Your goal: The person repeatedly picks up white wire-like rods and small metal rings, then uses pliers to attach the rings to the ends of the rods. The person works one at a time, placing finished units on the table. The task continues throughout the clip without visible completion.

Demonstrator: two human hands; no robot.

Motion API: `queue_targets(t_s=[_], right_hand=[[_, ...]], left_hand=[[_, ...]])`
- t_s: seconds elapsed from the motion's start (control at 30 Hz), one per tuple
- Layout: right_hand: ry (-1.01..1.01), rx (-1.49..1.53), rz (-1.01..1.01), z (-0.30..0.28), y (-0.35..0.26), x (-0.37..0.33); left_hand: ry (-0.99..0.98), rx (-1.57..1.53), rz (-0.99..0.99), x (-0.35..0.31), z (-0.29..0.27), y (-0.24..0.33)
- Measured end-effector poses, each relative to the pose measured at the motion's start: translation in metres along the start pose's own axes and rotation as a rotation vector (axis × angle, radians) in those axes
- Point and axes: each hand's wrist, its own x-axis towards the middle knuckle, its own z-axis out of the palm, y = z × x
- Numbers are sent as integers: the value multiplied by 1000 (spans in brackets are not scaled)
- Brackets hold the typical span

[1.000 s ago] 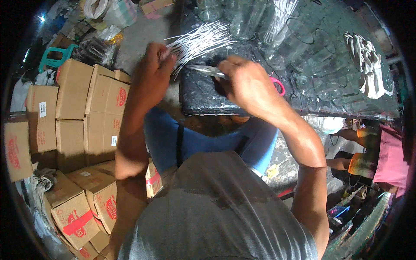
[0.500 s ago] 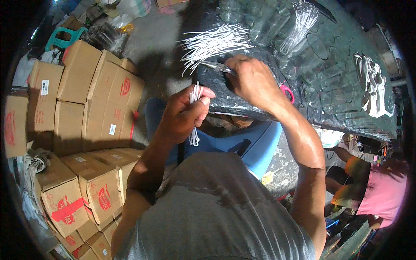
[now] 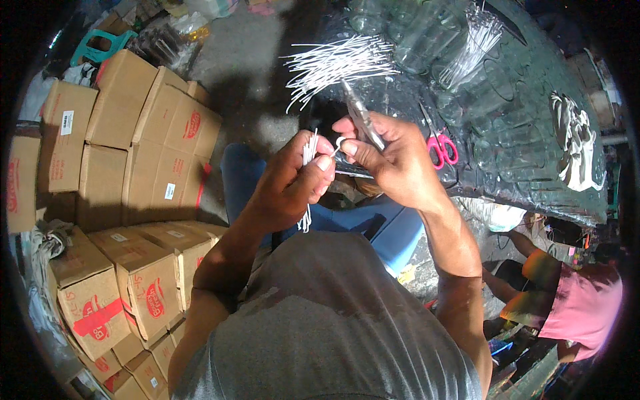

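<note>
My left hand (image 3: 293, 179) is closed round a small upright bunch of thin white strands (image 3: 309, 150), whose ends stick out above and below the fist. Close beside it, my right hand (image 3: 400, 163) keeps metal pliers (image 3: 361, 115) in its grip, jaws pointing away. Its thumb and forefinger also pinch the curled end of a single white strand (image 3: 338, 145) that runs to the left fingers. Beyond both hands, a loose pile of similar white strands (image 3: 343, 63) lies on the dark plastic-covered table (image 3: 393, 100).
Pink-handled scissors (image 3: 443, 151) lie right of my right hand. Clear glass jars (image 3: 427, 40), another strand bundle (image 3: 475, 47) and white gloves (image 3: 573, 143) occupy the table. Stacked cardboard boxes (image 3: 100, 180) rise at left. A person in a pink top (image 3: 583, 303) is at lower right.
My right hand has drawn back from the pile to my left hand, and the pliers now point away. A curled strand end is now pinched between the hands. The scissors show more fully.
</note>
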Motion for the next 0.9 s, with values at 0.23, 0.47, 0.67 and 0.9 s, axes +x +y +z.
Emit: queue_targets(t_s=[0.23,0.47,0.67,0.9], right_hand=[[30,361,200,11,1,-8],[79,404,165,17,4,-9],[183,281,118,26,9,-14],[255,15,-125,30,18,-13]], left_hand=[[36,134,14,0,2,4],[106,130,-4,2,7,12],[130,108,-56,3,11,19],[176,44,-86,4,14,15]])
